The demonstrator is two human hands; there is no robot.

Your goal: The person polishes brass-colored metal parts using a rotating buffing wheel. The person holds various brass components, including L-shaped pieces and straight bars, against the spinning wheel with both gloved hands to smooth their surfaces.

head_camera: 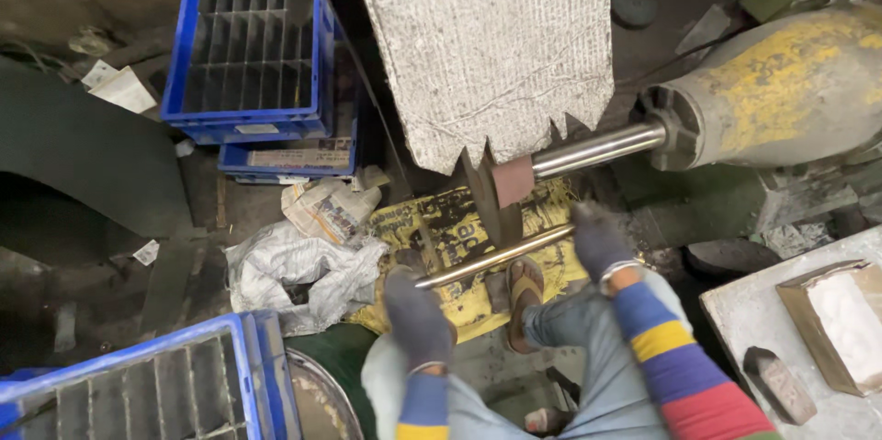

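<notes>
Overall dim, warm indoor light; source seems overhead, slightly right. Brightest areas: pale woven guard (487,45), white slab (790,311), yellow motor housing (790,82). Specular glare along steel shaft (597,148) and thin metal rod (496,259). Deep shadow at left edge and top left floor; detail lost there. Wide-angle distortion: blue crate (248,36) edges bow toward corners. Centre reasonably sharp; gloved hands and lower edge slightly soft. Grinding wheel (487,197) rim smeared.
</notes>
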